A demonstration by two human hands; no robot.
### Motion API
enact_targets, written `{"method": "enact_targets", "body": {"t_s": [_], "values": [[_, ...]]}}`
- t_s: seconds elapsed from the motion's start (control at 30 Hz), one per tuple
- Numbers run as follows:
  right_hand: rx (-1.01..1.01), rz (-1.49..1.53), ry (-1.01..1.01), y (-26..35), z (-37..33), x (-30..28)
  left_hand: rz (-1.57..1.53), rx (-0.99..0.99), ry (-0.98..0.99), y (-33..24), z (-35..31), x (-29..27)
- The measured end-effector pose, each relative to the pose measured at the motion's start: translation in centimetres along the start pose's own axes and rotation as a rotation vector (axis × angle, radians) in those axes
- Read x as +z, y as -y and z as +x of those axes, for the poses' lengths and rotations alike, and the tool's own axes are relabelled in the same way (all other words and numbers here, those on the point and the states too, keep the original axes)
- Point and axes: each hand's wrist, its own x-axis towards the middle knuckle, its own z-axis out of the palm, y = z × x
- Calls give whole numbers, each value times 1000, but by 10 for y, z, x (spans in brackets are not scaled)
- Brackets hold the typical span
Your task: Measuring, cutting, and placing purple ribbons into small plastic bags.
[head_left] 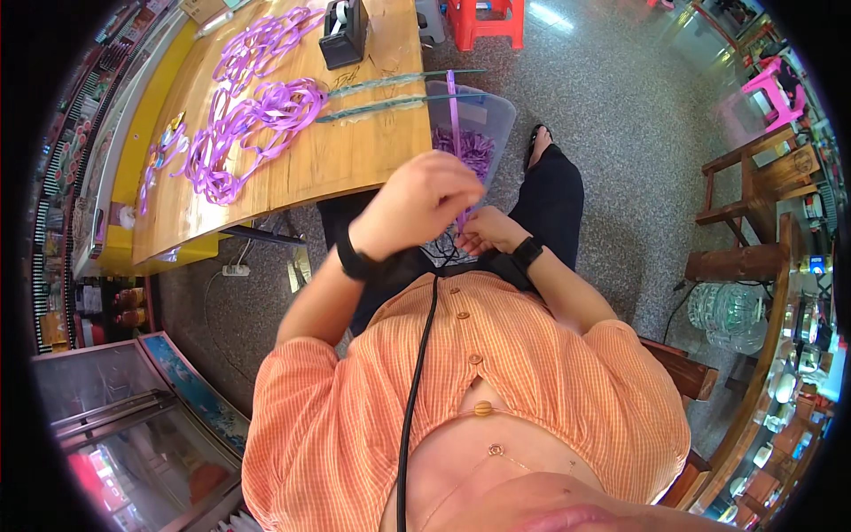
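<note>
A narrow purple ribbon (pixel 455 115) hangs over thin green rods (pixel 381 105) that jut past the table edge, and runs down toward my lap. My right hand (pixel 495 232) pinches its lower part between thumb and fingers. Just above, my left hand (pixel 424 202) is closed with its fingers curled beside the ribbon; its fingertips are hidden, so what they hold cannot be made out. Below the rods stands a clear plastic bin (pixel 498 124) with a heap of purple ribbon pieces (pixel 475 152). Loose tangles of purple ribbon (pixel 257 124) lie on the wooden table (pixel 363 160).
A black tape dispenser (pixel 344 35) sits at the table's far side. Beyond the bin is a red stool (pixel 486 22). A black cable (pixel 424 346) runs down my front. To the right are a wooden chair (pixel 753 191) and wrapped bottles (pixel 729 310); a glass-topped freezer (pixel 133 417) stands lower left.
</note>
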Motion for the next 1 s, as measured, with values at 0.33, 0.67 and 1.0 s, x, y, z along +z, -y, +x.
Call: {"method": "enact_targets", "body": {"t_s": [0.33,0.67,1.0], "values": [[-42,-15,56,2,-55,19,-171,-589,-130,23,-64,58],[-44,13,56,5,-63,28,-349,-520,-52,62,-79,101],[-616,108,-220,26,-70,12,-465,-623,10,52,-80,88]]}}
